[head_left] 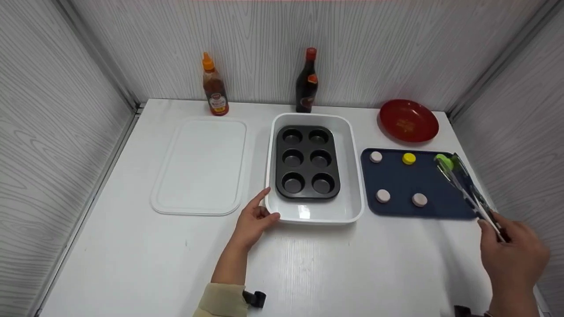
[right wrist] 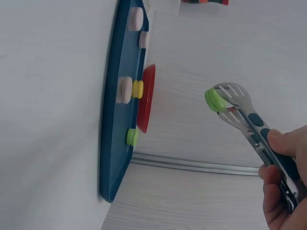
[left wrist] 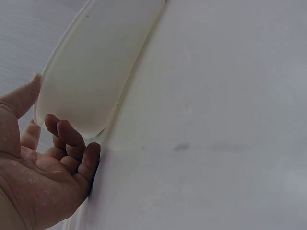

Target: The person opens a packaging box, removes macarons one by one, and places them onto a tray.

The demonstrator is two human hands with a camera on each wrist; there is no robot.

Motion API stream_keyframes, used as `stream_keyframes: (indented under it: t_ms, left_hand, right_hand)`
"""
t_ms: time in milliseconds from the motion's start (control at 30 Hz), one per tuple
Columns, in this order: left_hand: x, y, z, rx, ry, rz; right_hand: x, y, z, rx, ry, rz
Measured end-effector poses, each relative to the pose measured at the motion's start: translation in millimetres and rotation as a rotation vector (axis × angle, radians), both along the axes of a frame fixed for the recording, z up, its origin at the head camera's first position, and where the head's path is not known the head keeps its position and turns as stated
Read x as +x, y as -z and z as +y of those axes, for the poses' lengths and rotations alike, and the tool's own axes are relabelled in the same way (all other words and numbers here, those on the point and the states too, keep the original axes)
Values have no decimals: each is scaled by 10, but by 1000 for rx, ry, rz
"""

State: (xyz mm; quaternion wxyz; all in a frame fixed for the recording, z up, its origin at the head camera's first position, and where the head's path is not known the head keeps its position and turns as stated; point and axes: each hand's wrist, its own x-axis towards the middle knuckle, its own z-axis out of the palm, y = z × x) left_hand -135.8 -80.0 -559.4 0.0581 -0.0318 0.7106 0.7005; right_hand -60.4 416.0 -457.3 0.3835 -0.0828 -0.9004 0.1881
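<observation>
My right hand (head_left: pixel 513 251) grips metal tongs with dark handles (right wrist: pixel 283 167), raised over the dark blue tray (head_left: pixel 401 180). Between their slotted tips they pinch a green macaron (right wrist: pixel 214 100). On the tray sit several pale macarons (head_left: pixel 383 196), a yellow macaron (head_left: pixel 409 158) and another green macaron (right wrist: pixel 132 137). My left hand (head_left: pixel 252 223) holds the near left corner of a white rectangular tub (head_left: pixel 319 215), thumb at the front side and index finger at the left side, the other fingers curled. Inside the tub lies a black muffin pan (head_left: pixel 307 164) with bare cups.
Left of the tub lies a flat white lid (head_left: pixel 200 167). Along the back wall stand a sauce bottle with an orange cap (head_left: pixel 216 92) and a dark bottle with a red cap (head_left: pixel 307 83). A red plate (head_left: pixel 408 121) sits behind the blue tray.
</observation>
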Motion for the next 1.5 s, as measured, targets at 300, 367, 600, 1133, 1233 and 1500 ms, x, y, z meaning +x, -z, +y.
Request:
stream_keyframes:
  t_ms: [300, 367, 600, 1133, 1233, 1500]
  left_hand:
    - [-31, 4, -5, 6, 16, 8]
    - [-34, 8, -3, 4, 17, 7]
    - [-9, 4, 6, -30, 3, -12]
    - [-5, -11, 9, -27, 6, -18]
    - [-10, -3, 5, -26, 10, -13]
    - [-8, -15, 9, -22, 18, 9]
  right_hand:
    - [36, 79, 254, 47, 54, 2]
    - [45, 127, 303, 51, 65, -8]
    - [101, 288, 427, 8, 146, -137]
    - [120, 479, 574, -161, 239, -433]
    - [105, 462, 588, -195, 254, -504]
    - [76, 407, 623, -250, 291, -569]
